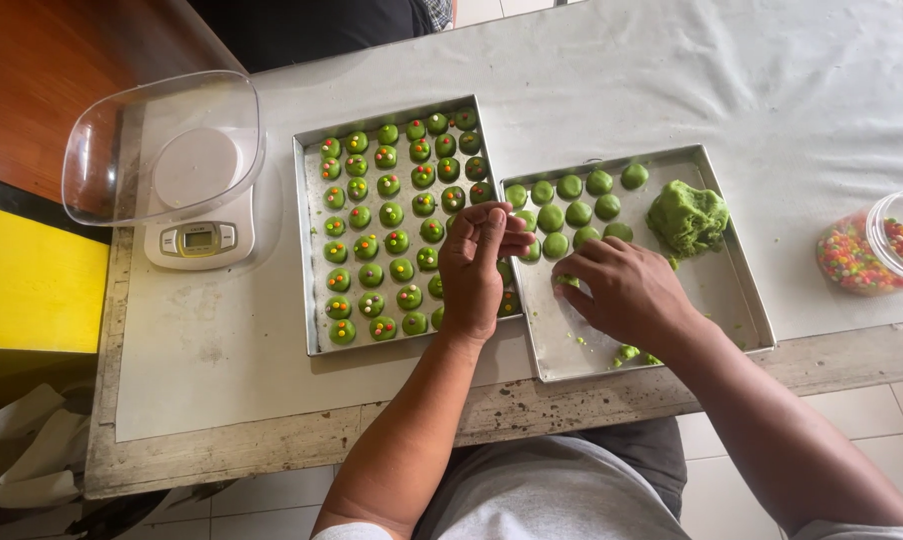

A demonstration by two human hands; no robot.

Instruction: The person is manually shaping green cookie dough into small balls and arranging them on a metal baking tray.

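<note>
1. Head view, down on a long work table (222,350) under a pale sheet, with two metal trays side by side at centre.
2. Left tray (309,250), toward 9 o'clock: packed with rows of small green dough balls (392,213), each topped with coloured sprinkles.
3. Right tray (742,290), toward 3 o'clock: two short rows of plain green balls (570,187) along its far edge, and a rough lump of green dough (688,217) at about 2 o'clock from the right hand.
4. Kitchen scale (200,240) with clear bowl at 10 o'clock; open tub of coloured sprinkles (862,255) at 3 o'clock, well apart from both hands.
5. Right hand (627,292): palm down over the right tray, fingers curled and pointing toward 10 o'clock, tips touching a small green piece (568,281) on the tray floor; nearer hand to the plain balls, just beyond it at 12 o'clock.
6. Left hand (475,265): over the seam between trays, fingertips drawn together; cannot tell what, if anything, sits between them.
</note>
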